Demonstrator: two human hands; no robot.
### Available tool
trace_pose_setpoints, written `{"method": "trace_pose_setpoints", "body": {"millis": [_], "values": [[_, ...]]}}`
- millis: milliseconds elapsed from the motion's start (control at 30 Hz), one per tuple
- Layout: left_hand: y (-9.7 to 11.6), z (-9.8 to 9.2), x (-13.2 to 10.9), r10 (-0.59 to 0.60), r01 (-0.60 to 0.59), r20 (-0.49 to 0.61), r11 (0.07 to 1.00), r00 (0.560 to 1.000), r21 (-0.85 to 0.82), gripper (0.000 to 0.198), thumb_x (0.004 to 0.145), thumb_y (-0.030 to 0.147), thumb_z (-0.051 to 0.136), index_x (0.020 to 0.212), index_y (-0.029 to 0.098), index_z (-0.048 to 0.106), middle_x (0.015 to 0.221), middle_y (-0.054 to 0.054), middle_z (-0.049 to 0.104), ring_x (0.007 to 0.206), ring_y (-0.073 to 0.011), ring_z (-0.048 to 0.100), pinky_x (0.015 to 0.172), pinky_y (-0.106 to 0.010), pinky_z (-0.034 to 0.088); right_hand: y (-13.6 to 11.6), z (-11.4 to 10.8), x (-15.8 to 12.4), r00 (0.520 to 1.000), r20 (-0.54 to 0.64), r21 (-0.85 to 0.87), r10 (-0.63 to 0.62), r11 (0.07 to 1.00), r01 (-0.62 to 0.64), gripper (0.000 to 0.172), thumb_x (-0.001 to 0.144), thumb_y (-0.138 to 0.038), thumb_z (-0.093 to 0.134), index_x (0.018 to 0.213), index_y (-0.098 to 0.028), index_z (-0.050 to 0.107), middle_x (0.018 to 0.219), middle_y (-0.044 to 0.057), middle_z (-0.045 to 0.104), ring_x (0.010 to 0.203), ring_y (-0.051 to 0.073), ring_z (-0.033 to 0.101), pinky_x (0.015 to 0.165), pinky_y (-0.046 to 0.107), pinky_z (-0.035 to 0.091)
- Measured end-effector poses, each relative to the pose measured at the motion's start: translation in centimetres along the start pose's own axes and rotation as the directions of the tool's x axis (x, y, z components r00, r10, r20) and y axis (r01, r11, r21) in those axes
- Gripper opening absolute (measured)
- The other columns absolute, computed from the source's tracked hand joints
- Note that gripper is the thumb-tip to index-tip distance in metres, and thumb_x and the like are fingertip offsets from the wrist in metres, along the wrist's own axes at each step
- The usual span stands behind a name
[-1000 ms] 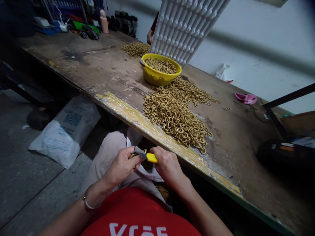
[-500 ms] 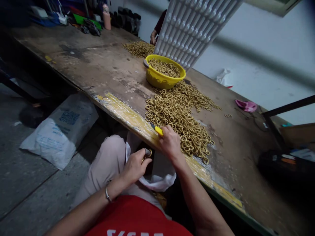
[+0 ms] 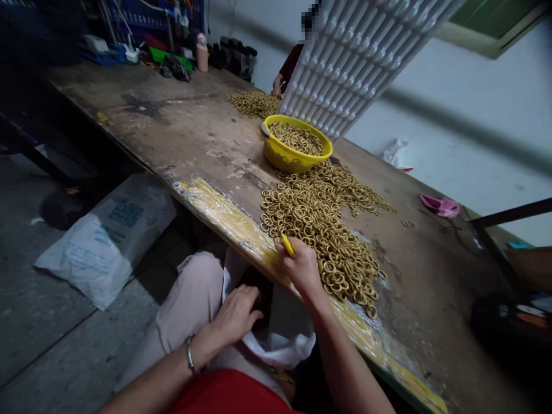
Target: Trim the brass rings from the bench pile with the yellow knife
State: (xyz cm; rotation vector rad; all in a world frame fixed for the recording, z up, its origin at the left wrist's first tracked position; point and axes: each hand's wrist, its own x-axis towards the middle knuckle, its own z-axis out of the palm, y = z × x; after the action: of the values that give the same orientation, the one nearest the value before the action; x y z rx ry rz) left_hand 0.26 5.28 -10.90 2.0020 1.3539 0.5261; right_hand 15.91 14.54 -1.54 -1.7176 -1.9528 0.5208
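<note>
My right hand is closed on a yellow-handled tool and rests at the near edge of a heap of brass rings on the worn wooden table. My left hand lies low over my lap with its fingers stretched out, at the mouth of a white plastic bag. Nothing shows in it. A yellow bowl full of rings stands behind the heap.
A second heap of rings lies farther back, where another person's hand works. A white ribbed panel leans over the bowl. A white sack lies on the floor at left. Tools clutter the table's far end, and a pink object lies at right.
My right hand left my lap with the yellow tool and reached up to the ring heap. My left hand let its ring go and opened over the bag.
</note>
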Motion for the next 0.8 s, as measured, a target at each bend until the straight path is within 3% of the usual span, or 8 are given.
{"method": "trace_pose_setpoints", "body": {"millis": [67, 133, 200, 333, 467, 567, 700, 800], "values": [[0.6, -0.6, -0.2, -0.004, -0.003, -0.070, 0.995, 0.998, -0.101, 0.010, 0.080, 0.018, 0.063, 0.090, 0.019, 0.060, 0.098, -0.008, 0.068, 0.097, -0.0245, 0.061, 0.087, -0.037, 0.047, -0.5, -0.7, -1.1, 0.993, 0.073, 0.365, 0.087, 0.925, -0.108, 0.023, 0.084, -0.035, 0.057, 0.069, -0.018, 0.059, 0.058, -0.003, 0.050, 0.052, 0.011, 0.043, 0.053, 0.024, 0.034], [1.5, -1.6, -0.3, -0.108, 0.051, -0.177, 0.953, 0.978, -0.299, 0.005, 0.084, 0.022, 0.061, 0.089, 0.020, 0.061, 0.091, -0.006, 0.070, 0.090, -0.0226, 0.064, 0.082, -0.034, 0.049, -1.0, -1.3, -2.6, 0.963, 0.215, 0.606, 0.162, 0.751, -0.262, 0.026, 0.080, -0.040, 0.063, 0.069, -0.017, 0.059, 0.051, -0.005, 0.045, 0.044, 0.008, 0.036, 0.045, 0.022, 0.028], [2.6, -3.0, -0.4, -0.241, 0.093, -0.234, 0.857, 0.942, -0.506, 0.010, 0.086, 0.028, 0.061, 0.091, 0.021, 0.061, 0.087, -0.005, 0.072, 0.081, -0.0199, 0.066, 0.075, -0.030, 0.050, -1.4, -1.6, -4.2, 0.924, 0.329, 0.734, 0.195, 0.563, -0.380, 0.029, 0.076, -0.043, 0.069, 0.070, -0.017, 0.058, 0.050, -0.006, 0.045, 0.041, 0.006, 0.031, 0.040, 0.021, 0.022], [4.7, -5.0, -0.3, -0.244, 0.053, -0.182, 0.722, 0.953, -0.690, 0.023, 0.078, 0.027, 0.071, 0.098, 0.019, 0.062, 0.093, -0.006, 0.074, 0.083, -0.0182, 0.068, 0.075, -0.028, 0.052, -1.6, -1.3, -6.9, 0.881, 0.430, 0.831, 0.196, 0.296, -0.471, 0.036, 0.068, -0.045, 0.077, 0.070, -0.018, 0.053, 0.048, -0.008, 0.045, 0.039, 0.004, 0.031, 0.038, 0.018, 0.022], [5.9, -5.3, -0.4, -0.286, 0.058, -0.131, 0.568, 0.949, -0.821, 0.020, 0.079, 0.023, 0.068, 0.095, 0.017, 0.060, 0.089, -0.004, 0.073, 0.080, -0.0167, 0.067, 0.072, -0.026, 0.053, -1.7, -0.8, -8.1, 0.886, 0.428, 0.843, 0.179, 0.275, -0.463, 0.035, 0.070, -0.045, 0.076, 0.071, -0.017, 0.054, 0.046, -0.008, 0.044, 0.038, 0.004, 0.032, 0.038, 0.018, 0.024], [6.3, -5.2, -0.8, -0.305, 0.036, -0.150, 0.527, 0.940, -0.849, 0.020, 0.079, 0.024, 0.068, 0.096, 0.017, 0.059, 0.089, -0.004, 0.073, 0.079, -0.0157, 0.067, 0.069, -0.024, 0.054, -1.7, -0.8, -8.4, 0.894, 0.426, 0.847, 0.137, 0.288, -0.447, 0.034, 0.074, -0.045, 0.074, 0.071, -0.016, 0.055, 0.048, -0.007, 0.045, 0.038, 0.004, 0.032, 0.038, 0.018, 0.024], [6.6, -5.4, -1.7, -0.279, -0.018, -0.225, 0.591, 0.933, -0.807, 0.022, 0.080, 0.025, 0.069, 0.099, 0.018, 0.061, 0.091, -0.004, 0.073, 0.084, -0.0168, 0.067, 0.075, -0.027, 0.054, -1.9, -1.0, -8.8, 0.887, 0.441, 0.838, 0.135, 0.290, -0.461, 0.035, 0.073, -0.046, 0.074, 0.071, -0.017, 0.055, 0.046, -0.008, 0.044, 0.037, 0.004, 0.031, 0.036, 0.018, 0.022], [6.8, -5.8, -2.0, -0.218, -0.033, -0.280, 0.734, 0.935, -0.679, 0.018, 0.080, 0.026, 0.069, 0.096, 0.019, 0.066, 0.093, -0.005, 0.073, 0.087, -0.0185, 0.067, 0.080, -0.028, 0.052, -2.0, -1.3, -9.2, 0.888, 0.442, 0.832, 0.130, 0.311, -0.459, 0.037, 0.073, -0.048, 0.072, 0.067, -0.018, 0.053, 0.043, -0.009, 0.041, 0.035, 0.004, 0.029, 0.034, 0.018, 0.020]]}}
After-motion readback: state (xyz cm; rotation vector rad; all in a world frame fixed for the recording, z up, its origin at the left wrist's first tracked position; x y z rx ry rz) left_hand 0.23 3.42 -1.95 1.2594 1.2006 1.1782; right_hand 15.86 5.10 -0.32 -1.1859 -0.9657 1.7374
